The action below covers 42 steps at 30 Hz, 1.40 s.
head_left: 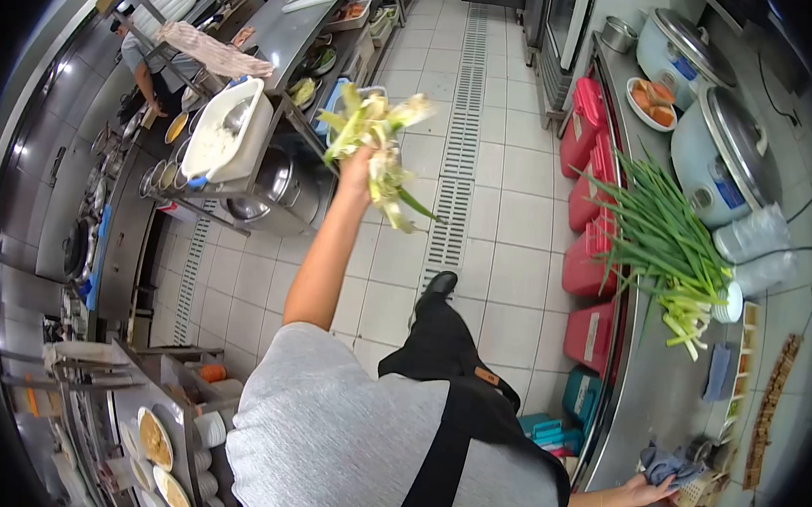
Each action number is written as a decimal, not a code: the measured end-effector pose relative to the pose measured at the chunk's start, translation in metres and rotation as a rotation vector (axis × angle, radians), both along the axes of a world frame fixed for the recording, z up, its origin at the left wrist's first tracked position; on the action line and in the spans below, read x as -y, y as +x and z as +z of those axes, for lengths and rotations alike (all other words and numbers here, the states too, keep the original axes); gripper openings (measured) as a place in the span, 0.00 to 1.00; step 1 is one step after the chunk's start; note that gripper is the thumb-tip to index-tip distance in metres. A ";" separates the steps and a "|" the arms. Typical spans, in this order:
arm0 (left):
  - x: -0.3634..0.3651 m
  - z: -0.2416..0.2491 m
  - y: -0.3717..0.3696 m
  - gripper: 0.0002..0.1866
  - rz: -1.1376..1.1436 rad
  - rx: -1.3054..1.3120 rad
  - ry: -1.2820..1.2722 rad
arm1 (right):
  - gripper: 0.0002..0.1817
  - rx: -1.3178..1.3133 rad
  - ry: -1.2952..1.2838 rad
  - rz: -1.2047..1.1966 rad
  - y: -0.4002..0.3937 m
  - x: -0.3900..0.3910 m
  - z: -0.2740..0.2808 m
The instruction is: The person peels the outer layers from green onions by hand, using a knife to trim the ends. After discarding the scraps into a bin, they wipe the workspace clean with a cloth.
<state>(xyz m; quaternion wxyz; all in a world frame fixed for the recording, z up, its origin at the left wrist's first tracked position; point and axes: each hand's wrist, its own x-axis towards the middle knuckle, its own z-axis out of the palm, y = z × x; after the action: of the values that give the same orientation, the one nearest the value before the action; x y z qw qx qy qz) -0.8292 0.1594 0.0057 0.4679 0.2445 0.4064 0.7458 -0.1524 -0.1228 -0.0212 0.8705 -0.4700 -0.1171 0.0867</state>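
Note:
My left hand [357, 171] is closed around a bunch of pale green and white vegetable trimmings [377, 126], which look like spring onion scraps. It is stretched forward over the tiled floor, beside the steel shelving. Low on the right, my right hand [649, 492] grips a crumpled grey-blue cloth [670, 464] at the steel counter [634, 398]. A large bunch of spring onions [663, 232] lies on that counter, its green tops hanging over the edge and its white ends toward me.
Two rice cookers [724, 147] and a bowl of orange pieces [652, 103] stand on the right counter. Red bins [590, 255] line its underside. A white tub [223, 131] sits on the left shelving. A person [147, 75] stands at far left. A floor drain [458, 164] runs ahead.

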 end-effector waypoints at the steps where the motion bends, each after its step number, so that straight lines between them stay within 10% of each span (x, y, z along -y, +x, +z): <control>1: -0.019 -0.009 -0.031 0.16 0.047 -0.031 0.044 | 0.26 0.011 -0.035 0.002 -0.020 -0.014 -0.001; 12: -0.289 -0.120 -0.311 0.24 0.648 -0.913 0.009 | 0.25 -0.235 -0.192 -0.044 -0.117 -0.195 -0.056; 17: -0.364 -0.247 -0.391 0.35 0.664 -1.028 -0.188 | 0.26 -0.189 -0.333 -0.176 -0.165 -0.232 -0.049; 21: -0.358 -0.292 -0.403 0.48 0.299 -1.310 -1.073 | 0.27 -0.167 -0.358 -0.130 -0.170 -0.227 -0.038; 27: -0.376 -0.244 -0.433 0.15 0.284 -1.566 -0.865 | 0.24 -0.176 -0.392 0.018 -0.194 -0.201 -0.046; 31: -0.398 -0.262 -0.468 0.13 0.241 -1.848 -0.550 | 0.19 -0.394 -0.328 -0.138 -0.234 -0.184 -0.045; 33: -0.401 -0.271 -0.458 0.21 -0.164 -1.573 -0.342 | 0.20 -0.324 -0.353 -0.233 -0.260 -0.176 -0.032; 34: -0.405 -0.279 -0.448 0.36 -0.444 -1.206 -0.684 | 0.21 -0.333 -0.328 -0.306 -0.274 -0.171 -0.019; 36: -0.392 -0.297 -0.411 0.51 -0.502 -1.476 -0.505 | 0.19 -0.290 -0.239 -0.284 -0.272 -0.122 -0.024; 39: -0.339 -0.339 -0.304 0.39 -0.678 -1.312 -0.247 | 0.18 -0.131 -0.098 -0.362 -0.279 -0.051 -0.027; 40: -0.306 -0.333 -0.252 0.36 -0.702 -1.604 -0.558 | 0.18 -0.121 -0.084 -0.427 -0.286 -0.024 -0.025; 41: -0.284 -0.365 -0.220 0.35 -0.809 -1.809 -0.142 | 0.19 -0.136 -0.078 -0.458 -0.294 0.002 -0.026; 42: -0.249 -0.368 -0.164 0.33 -0.895 -1.767 -0.373 | 0.19 -0.154 -0.073 -0.480 -0.299 0.029 -0.031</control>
<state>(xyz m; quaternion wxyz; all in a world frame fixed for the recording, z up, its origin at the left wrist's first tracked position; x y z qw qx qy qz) -0.9937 0.4084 -0.3624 0.2666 0.7629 0.5886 -0.0225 -0.4517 -0.1517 -0.0518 0.8550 -0.5075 0.0676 -0.0826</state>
